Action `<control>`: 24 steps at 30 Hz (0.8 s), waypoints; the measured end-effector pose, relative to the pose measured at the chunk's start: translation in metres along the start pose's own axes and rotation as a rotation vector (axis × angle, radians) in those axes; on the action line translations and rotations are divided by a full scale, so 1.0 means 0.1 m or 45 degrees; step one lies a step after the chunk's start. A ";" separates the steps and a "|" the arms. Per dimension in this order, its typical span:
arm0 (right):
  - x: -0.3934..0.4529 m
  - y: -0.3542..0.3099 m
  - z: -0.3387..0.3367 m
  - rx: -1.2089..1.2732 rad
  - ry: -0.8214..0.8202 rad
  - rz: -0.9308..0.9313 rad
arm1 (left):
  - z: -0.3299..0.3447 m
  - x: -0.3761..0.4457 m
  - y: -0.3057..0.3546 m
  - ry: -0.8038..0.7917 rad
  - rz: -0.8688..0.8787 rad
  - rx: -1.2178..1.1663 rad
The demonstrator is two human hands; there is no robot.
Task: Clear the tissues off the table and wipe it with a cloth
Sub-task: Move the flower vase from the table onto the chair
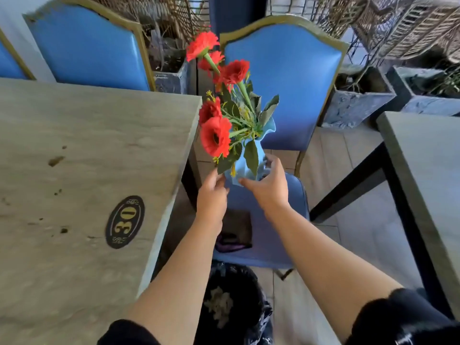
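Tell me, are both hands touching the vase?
Touching. The head view shows the left hand and right hand pressed against the vase's base.

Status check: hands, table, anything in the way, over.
Both hands, left and right, on the blue vase of red flowers, over the chair seat. Table shows no tissues, only stains; unwiped. Tissues in the bin bag.

A blue vase (240, 168) of red flowers (215, 136) stands tilted over a blue chair (286, 95). Stone planters (356, 108) line the back. A black number plaque (125, 222) reads 30.
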State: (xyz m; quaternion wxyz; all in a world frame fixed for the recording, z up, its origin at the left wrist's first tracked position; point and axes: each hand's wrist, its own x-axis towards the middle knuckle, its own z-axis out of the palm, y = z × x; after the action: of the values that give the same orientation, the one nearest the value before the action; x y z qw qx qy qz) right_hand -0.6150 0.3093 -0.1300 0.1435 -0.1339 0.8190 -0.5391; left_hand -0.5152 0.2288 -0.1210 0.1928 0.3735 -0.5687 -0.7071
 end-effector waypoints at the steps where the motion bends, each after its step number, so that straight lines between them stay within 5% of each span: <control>1: 0.15 0.12 0.00 0.002 -0.015 0.012 | 0.10 0.14 -0.09 0.029 -0.021 0.009; 14: 1.41 1.81 0.69 -0.040 -0.149 0.070 | 0.55 1.55 -1.63 0.204 -0.257 0.184; 24: 1.39 2.25 0.89 -0.028 -0.136 0.043 | 0.51 1.61 -2.07 0.294 -0.233 0.172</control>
State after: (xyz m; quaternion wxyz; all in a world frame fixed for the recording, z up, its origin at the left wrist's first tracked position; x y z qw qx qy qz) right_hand -0.7239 0.2685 -0.3833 0.1948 -0.1503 0.8183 -0.5194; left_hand -0.6261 0.2084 -0.3632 0.1662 0.5144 -0.5527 -0.6343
